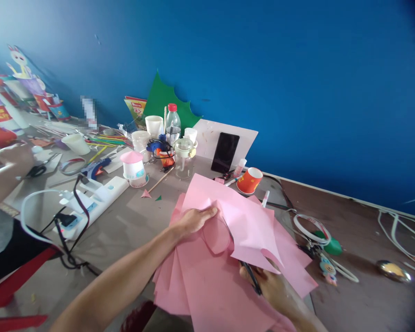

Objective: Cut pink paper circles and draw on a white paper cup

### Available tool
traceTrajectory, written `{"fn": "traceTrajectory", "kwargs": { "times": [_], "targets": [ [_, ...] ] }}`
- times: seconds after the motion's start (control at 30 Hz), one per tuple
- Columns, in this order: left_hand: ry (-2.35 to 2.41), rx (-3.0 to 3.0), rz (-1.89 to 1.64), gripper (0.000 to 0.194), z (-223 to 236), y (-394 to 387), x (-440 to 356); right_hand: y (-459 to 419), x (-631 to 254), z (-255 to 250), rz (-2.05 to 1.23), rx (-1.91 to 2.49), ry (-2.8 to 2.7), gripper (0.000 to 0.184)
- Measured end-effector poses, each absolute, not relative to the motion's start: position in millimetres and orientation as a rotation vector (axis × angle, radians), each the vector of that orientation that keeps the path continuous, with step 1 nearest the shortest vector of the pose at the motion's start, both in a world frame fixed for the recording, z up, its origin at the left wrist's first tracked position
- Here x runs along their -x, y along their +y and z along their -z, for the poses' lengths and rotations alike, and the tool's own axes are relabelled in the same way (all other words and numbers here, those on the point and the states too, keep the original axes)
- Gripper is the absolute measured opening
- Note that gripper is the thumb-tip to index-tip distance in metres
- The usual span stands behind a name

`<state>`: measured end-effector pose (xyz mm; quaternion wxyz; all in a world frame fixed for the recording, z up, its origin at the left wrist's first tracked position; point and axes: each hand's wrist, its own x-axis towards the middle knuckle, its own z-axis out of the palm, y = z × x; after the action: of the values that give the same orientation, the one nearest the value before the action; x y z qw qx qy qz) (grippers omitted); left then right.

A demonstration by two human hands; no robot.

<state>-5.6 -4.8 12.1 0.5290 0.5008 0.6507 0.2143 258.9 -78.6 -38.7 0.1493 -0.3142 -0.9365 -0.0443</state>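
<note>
My left hand [195,221] pinches a sheet of pink paper [251,226], its thumb on top near a curved cut edge. Under that hand a rounded flap of the paper hangs down. My right hand [268,283] is closed around black-handled scissors [252,278] at the sheet's lower edge, where the blades are mostly hidden by the paper. Another notch is cut into the sheet's lower right. Beneath lie several more pink sheets [207,288], fanned out over the table's front.
Behind the paper stand a red paper cup [250,180], a phone [225,152], a glass jar [184,159] and a pink-roofed cup [133,170]. A power strip [90,205] with cables lies left, near another person's hand [17,159]. Keys with a charm [328,267] lie right.
</note>
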Motion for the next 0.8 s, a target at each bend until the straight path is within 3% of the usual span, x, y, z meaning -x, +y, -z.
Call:
{"fn": "traceTrajectory", "kwargs": {
  "times": [0.27, 0.4, 0.8],
  "targets": [
    [1.518, -1.233, -0.520, 0.062, -13, -9, 4, -75, -248, 20, -1.085, 1.343, -2.208, 0.029],
    [1.531, -1.275, -0.486, 0.060, -16, -9, 3, -76, -238, 14, -1.523, 1.435, -1.812, 0.027],
    [1.557, -1.225, -0.486, 0.063, -12, -8, 1, -74, -226, -8, -1.722, 1.375, -1.608, 0.025]
  ]
}}
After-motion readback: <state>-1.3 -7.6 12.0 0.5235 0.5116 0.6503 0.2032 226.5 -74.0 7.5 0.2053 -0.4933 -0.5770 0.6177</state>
